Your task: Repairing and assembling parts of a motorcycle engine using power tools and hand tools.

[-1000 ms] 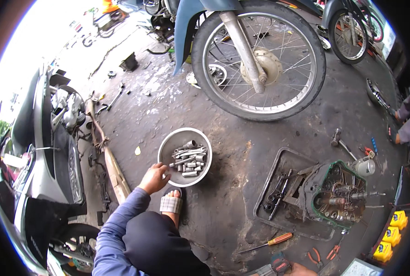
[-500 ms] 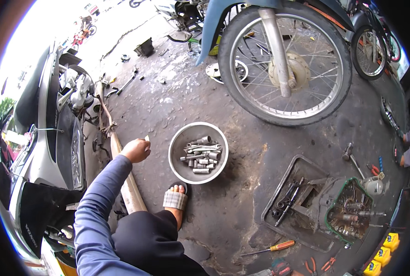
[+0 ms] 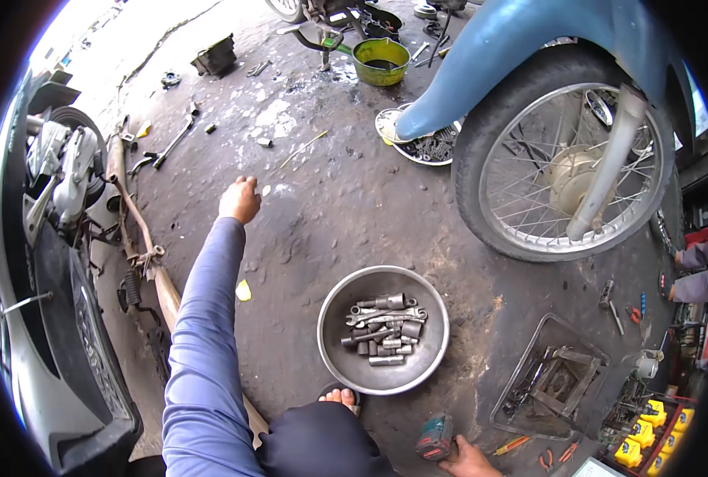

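"Hands together?"
"Well apart: the right hand clamped on a power driver near the metal bowl."
"And the left hand?"
"Over the floor; its grip I can't tell."

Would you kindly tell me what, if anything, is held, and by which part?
The right hand seems to hold the teal power tool, exact grip unclear; whether the left hand holds anything cannot be told.
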`<action>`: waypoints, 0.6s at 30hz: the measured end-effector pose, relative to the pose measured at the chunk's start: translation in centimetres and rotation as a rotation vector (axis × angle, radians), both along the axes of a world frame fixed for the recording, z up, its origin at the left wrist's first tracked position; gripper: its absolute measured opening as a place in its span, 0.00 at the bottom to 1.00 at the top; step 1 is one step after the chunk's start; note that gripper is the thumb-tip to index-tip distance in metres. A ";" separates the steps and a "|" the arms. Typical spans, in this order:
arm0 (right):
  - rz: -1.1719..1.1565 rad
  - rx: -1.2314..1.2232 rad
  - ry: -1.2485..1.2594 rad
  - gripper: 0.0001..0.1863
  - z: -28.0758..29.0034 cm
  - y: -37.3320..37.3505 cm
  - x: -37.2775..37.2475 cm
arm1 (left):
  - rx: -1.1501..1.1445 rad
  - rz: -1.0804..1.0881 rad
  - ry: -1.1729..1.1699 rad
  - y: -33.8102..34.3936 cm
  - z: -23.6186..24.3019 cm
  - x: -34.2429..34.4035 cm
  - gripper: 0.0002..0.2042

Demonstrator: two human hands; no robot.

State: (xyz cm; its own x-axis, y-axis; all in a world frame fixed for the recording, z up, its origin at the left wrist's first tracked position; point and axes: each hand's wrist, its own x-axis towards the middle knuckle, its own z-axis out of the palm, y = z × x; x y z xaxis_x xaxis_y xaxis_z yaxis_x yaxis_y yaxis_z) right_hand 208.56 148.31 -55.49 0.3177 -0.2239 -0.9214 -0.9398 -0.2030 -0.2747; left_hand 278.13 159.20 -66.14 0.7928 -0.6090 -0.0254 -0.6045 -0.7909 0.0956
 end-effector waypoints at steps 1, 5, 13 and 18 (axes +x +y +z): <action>-0.045 -0.016 -0.047 0.49 -1.2 0.8 -0.3 | -0.012 0.017 -0.023 -0.7 -0.9 1.8 0.14; -0.039 -0.211 -0.114 0.44 -4.0 3.0 -0.7 | 0.022 0.084 -0.080 -3.9 -3.4 7.6 0.23; 0.002 -0.003 0.087 0.38 -5.0 2.4 -2.1 | 0.155 0.048 -0.214 -7.8 -9.2 13.3 0.34; 0.080 -0.052 0.097 0.37 -5.8 2.6 -4.5 | 0.140 -0.026 -0.178 -7.3 -9.2 13.7 0.13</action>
